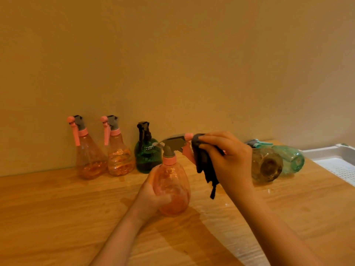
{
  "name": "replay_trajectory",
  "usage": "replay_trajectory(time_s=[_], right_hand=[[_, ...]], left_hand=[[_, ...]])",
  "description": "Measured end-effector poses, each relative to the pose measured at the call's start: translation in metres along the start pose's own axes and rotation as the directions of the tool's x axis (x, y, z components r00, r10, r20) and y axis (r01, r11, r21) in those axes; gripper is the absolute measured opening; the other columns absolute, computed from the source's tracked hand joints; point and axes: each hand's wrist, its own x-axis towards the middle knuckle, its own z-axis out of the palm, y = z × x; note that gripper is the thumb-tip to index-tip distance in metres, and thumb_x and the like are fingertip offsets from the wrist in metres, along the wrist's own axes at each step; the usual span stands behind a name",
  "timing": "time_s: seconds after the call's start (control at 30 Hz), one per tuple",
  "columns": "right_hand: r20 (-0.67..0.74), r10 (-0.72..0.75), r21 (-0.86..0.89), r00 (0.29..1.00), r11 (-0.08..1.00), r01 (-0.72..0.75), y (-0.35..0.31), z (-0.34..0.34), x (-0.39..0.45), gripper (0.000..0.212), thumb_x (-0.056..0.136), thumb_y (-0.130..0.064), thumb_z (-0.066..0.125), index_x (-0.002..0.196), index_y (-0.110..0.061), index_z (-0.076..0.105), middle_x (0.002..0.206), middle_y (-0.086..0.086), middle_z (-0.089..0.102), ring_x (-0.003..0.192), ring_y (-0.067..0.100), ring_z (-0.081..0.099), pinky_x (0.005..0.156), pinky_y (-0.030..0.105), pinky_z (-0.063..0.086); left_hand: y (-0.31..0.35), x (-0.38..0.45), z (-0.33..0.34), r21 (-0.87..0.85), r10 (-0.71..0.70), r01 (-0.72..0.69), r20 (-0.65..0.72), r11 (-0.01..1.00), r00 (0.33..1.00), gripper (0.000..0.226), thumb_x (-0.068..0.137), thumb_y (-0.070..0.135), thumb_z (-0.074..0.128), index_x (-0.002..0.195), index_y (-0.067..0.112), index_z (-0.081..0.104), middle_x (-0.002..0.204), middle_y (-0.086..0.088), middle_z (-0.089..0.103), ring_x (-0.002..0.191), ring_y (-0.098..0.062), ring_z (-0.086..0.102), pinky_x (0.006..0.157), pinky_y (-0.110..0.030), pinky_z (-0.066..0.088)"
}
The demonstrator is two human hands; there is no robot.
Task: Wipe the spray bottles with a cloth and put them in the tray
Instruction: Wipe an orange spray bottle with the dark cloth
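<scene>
My left hand (151,196) grips the body of an orange spray bottle (173,187) held upright above the wooden table (57,208). Its grey and pink spray head points right. My right hand (228,160) holds a dark cloth (204,166) against the nozzle and trigger of that head; the cloth's tail hangs down. Against the wall stand two more orange bottles (90,156) (119,152) and a dark green bottle (147,152). A brownish bottle (268,166) and a teal bottle (290,160) lie on their sides at the right. The white tray (334,162) sits at the far right.
A plain wall runs along the table's back edge. The tray's perforated floor shows nothing in the part that is in view. Bare wood stretches in front of the standing bottles and below my arms.
</scene>
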Motion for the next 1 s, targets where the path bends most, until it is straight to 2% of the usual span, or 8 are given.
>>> replay_trajectory(time_s=[0.17, 0.27, 0.4, 0.53, 0.67, 0.77, 0.9, 1.0], right_hand=[[0.099, -0.036, 0.005, 0.994, 0.999, 0.035, 0.005, 0.005, -0.02, 0.01, 0.076, -0.005, 0.066, 0.082, -0.004, 0.074, 0.089, -0.004, 0.064, 0.085, 0.002, 0.058, 0.08, 0.006, 0.044], [0.078, -0.005, 0.0, 0.997, 1.0, 0.005, 0.011, -0.004, -0.029, 0.013, 0.071, 0.0, 0.067, 0.081, -0.006, 0.074, 0.086, -0.004, 0.065, 0.083, 0.002, 0.058, 0.079, 0.006, 0.043], [0.029, 0.088, 0.136, 0.996, 0.987, -0.091, 0.006, -0.003, -0.022, 0.024, 0.069, 0.003, 0.067, 0.085, -0.015, 0.071, 0.085, -0.007, 0.065, 0.081, 0.003, 0.062, 0.075, 0.01, 0.047], [0.111, 0.136, 0.191, 0.984, 0.969, -0.155, 0.01, -0.002, -0.024, 0.029, 0.069, 0.003, 0.069, 0.084, -0.021, 0.07, 0.084, -0.024, 0.065, 0.082, -0.01, 0.061, 0.075, 0.006, 0.045], [0.262, 0.486, 0.27, 0.834, 0.793, -0.546, 0.026, -0.011, -0.038, 0.039, 0.072, 0.011, 0.069, 0.071, -0.028, 0.069, 0.068, -0.026, 0.067, 0.071, -0.008, 0.062, 0.067, 0.005, 0.044], [0.334, 0.59, 0.271, 0.735, 0.687, -0.674, 0.032, -0.008, -0.052, 0.035, 0.075, 0.007, 0.069, 0.067, -0.027, 0.069, 0.068, -0.02, 0.068, 0.069, -0.005, 0.063, 0.064, 0.007, 0.046], [0.286, 0.563, 0.199, 0.776, 0.757, -0.622, 0.04, -0.005, -0.058, 0.037, 0.074, 0.002, 0.072, 0.069, -0.034, 0.067, 0.072, -0.025, 0.067, 0.077, -0.006, 0.062, 0.069, 0.007, 0.045], [0.248, 0.532, 0.131, 0.809, 0.809, -0.573, 0.045, -0.004, -0.063, 0.033, 0.073, 0.0, 0.073, 0.074, -0.032, 0.068, 0.075, -0.019, 0.067, 0.081, -0.004, 0.061, 0.073, 0.008, 0.045]], left_hand=[[-0.001, 0.0, -0.001, 0.007, 0.001, -0.001, -0.001, 1.0, 1.0, 0.087, 0.04, 0.028, 0.075, 0.122, 0.023, 0.047, 0.112, -0.004, 0.063, 0.095, -0.008, 0.068, 0.07, -0.021, 0.054], [-0.002, 0.0, 0.0, 0.015, 0.009, -0.009, 0.002, 1.0, 1.0, 0.088, 0.041, 0.028, 0.075, 0.124, 0.023, 0.046, 0.117, -0.005, 0.06, 0.1, -0.008, 0.066, 0.072, -0.022, 0.054], [-0.001, 0.0, 0.002, 0.016, 0.027, -0.027, -0.004, 1.0, 1.0, 0.089, 0.039, 0.028, 0.074, 0.122, 0.023, 0.045, 0.116, -0.003, 0.06, 0.097, -0.005, 0.067, 0.07, -0.021, 0.054], [-0.004, 0.002, 0.002, 0.036, 0.04, -0.039, -0.039, 0.999, 0.998, 0.089, 0.038, 0.028, 0.076, 0.121, 0.023, 0.046, 0.116, -0.002, 0.061, 0.097, -0.005, 0.067, 0.071, -0.021, 0.054], [-0.009, 0.005, 0.0, 0.167, 0.045, -0.022, -0.138, 0.986, 0.989, 0.092, 0.041, 0.042, 0.078, 0.126, 0.033, 0.045, 0.121, 0.007, 0.059, 0.109, -0.011, 0.061, 0.08, -0.022, 0.053], [-0.011, 0.005, 0.001, 0.26, 0.078, -0.014, -0.236, 0.966, 0.969, 0.099, 0.042, 0.046, 0.081, 0.131, 0.04, 0.038, 0.126, 0.009, 0.056, 0.113, -0.008, 0.057, 0.089, -0.023, 0.05], [-0.01, 0.003, 0.008, 0.365, 0.101, 0.014, -0.294, 0.931, 0.95, 0.091, 0.062, 0.027, 0.086, 0.136, 0.039, 0.034, 0.13, 0.005, 0.055, 0.118, -0.012, 0.054, 0.099, -0.034, 0.046], [-0.008, 0.004, 0.014, 0.44, 0.106, 0.056, -0.336, 0.896, 0.936, 0.092, 0.068, 0.029, 0.084, 0.143, 0.035, 0.03, 0.137, 0.005, 0.048, 0.123, -0.011, 0.048, 0.105, -0.038, 0.042]])
